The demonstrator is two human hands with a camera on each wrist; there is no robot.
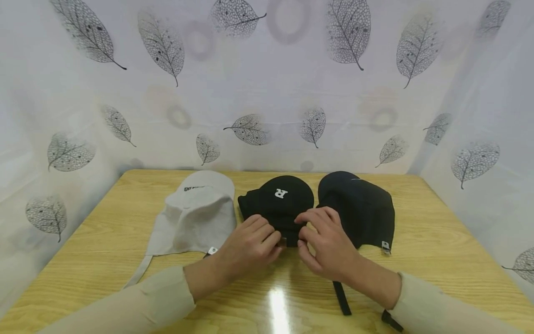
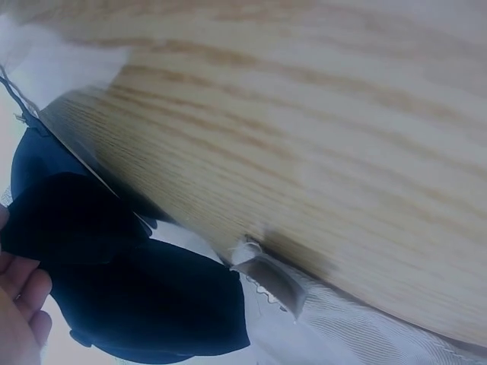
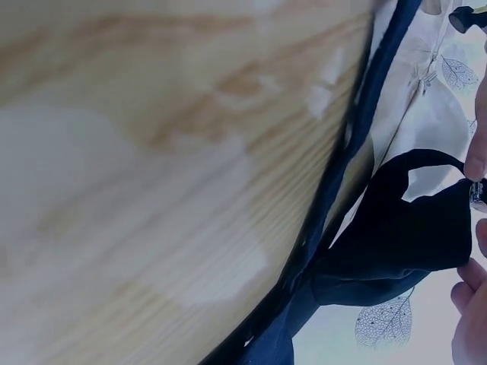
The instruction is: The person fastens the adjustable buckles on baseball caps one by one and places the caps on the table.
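Observation:
A black baseball cap [image 1: 288,199] with a white letter R lies between two other caps in the head view. My left hand [image 1: 250,243] pinches its strap at the near edge, by a small metal buckle [image 1: 282,242]. My right hand [image 1: 327,243] has its fingers curled at the near right edge of the same cap, holding it there; the exact contact is partly hidden. In the right wrist view, fingertips [image 3: 473,277] touch the black cap [image 3: 411,243] beside its clasp. The left wrist view shows part of a hand [image 2: 23,304] against black cloth.
On the left lies a light grey cap [image 1: 204,218] with dark lettering and a loose strap [image 1: 139,271]. A dark cap [image 1: 367,208] with a metal buckle lies at the right, and a black strap [image 1: 341,299] lies near it. Leaf-printed curtains surround the wooden table [image 1: 100,232].

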